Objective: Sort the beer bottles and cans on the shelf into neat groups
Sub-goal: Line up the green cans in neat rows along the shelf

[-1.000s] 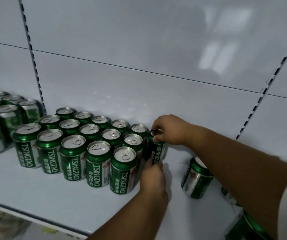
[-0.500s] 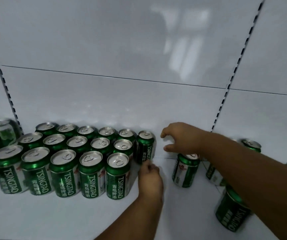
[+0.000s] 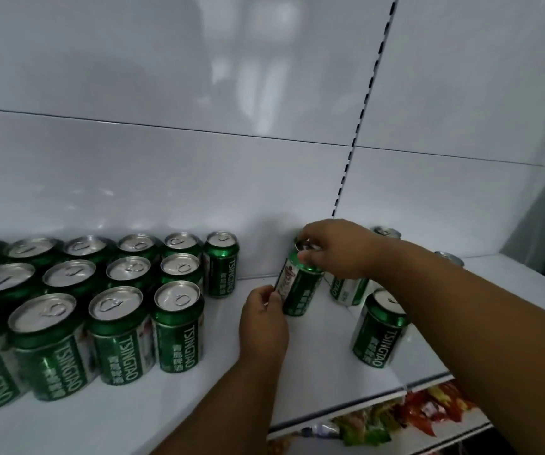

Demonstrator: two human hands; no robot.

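Bare shelf (image 3: 238, 382) lies open between the packed can block (image 3: 107, 307) and 1 loose can (image 3: 379, 330).

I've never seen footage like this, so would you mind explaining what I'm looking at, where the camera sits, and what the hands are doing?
There is no machine here: a person wears a wide-angle camera on the head, so you look forward and down along their own arms. They stand at a white shop shelf. On its left, green Tsingtao beer cans stand upright in tidy rows. A few loose cans stand further right, partly behind the right arm. Between the two groups, both hands are on one tilted can: the right hand grips its top from above, and the left hand holds its lower side. Below the shelf edge, colourful snack packets show.
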